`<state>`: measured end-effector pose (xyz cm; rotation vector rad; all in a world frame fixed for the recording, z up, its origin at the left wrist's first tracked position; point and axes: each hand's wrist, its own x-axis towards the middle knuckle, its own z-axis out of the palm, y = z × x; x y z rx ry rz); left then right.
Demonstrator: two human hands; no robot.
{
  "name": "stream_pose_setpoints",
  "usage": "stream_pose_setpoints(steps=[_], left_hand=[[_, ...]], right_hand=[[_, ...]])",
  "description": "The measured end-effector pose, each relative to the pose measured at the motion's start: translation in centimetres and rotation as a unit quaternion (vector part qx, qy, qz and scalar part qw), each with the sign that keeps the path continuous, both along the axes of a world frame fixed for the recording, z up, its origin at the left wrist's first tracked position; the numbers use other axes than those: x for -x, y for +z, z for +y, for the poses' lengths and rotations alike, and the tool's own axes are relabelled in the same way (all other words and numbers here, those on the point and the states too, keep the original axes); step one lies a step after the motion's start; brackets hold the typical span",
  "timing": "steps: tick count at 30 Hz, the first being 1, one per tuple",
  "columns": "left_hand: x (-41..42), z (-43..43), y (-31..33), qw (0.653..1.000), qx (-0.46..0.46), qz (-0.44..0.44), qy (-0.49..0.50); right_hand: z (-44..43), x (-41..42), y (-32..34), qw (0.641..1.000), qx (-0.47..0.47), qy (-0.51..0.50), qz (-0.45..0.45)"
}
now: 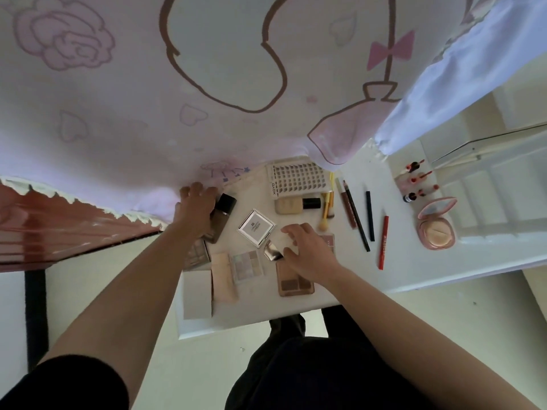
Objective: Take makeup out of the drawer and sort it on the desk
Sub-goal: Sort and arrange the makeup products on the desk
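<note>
While the person stood over the white bench (414, 270), both bare arms reached down among the makeup spread on it. The left hand (196, 210) was at the far left edge, by the hem of a pink patterned cloth (118, 99), its fingers closed round a dark bottle (225, 207) with a black cap. The right hand (310, 253) sat well apart from it nearer the middle, fingers curled over something small and pale, thumb just beside a shiny silver piece (271, 252); I could not tell whether it was actually gripping anything. Between the two hands lay a square silver compact (256, 227), and nearer the person a pastel palette (244, 263), a beige packet (225, 276), a white card (197, 294) and a brown palette (296, 284) partly under the right wrist. Farther back were a tray of lashes (299, 179), a pale bottle (296, 204) lying on its side and a yellow-handled brush (325, 214). To the right, several pencils (356, 217) lay roughly side by side, a red one (384, 242) outermost. Beyond them three small lip tubes (414, 180) were grouped together, with an open pink powder compact (436, 229) near them.
</note>
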<state>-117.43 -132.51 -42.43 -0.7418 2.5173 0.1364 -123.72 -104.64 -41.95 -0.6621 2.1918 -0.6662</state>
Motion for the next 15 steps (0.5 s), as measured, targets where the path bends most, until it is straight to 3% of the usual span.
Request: stream_pose_setpoints(steps=[3, 6, 8, 11, 13, 15], left_hand=[[-0.2, 0.2, 1.0, 0.998, -0.015, 0.046, 0.036], [-1.2, 1.3, 2.5, 0.977, -0.077, 0.127, 0.151], [-2.0, 2.8, 4.5, 0.932, -0.172, 0.188, 0.259], [-3.8, 5.7, 7.7, 0.821, -0.354, 0.233, 0.382], [-5.5, 7.5, 9.3, 0.767, -0.446, 0.221, 0.405], [-6.9, 8.5, 10.0, 0.737, -0.507, 0.219, 0.390]], right_hand=[[0.1, 0.3, 0.2, 1.000, -0.003, 0.001, -0.007], [-0.2, 0.4, 0.6, 1.000, -0.008, -0.001, -0.021], [-0.5, 0.6, 1.1, 0.999, 0.003, -0.023, -0.037], [-1.1, 0.9, 2.7, 0.992, 0.059, -0.089, -0.059], [-1.5, 0.9, 4.2, 0.983, 0.110, -0.117, -0.086], [-1.6, 0.7, 5.9, 0.974, 0.166, -0.099, -0.122]])
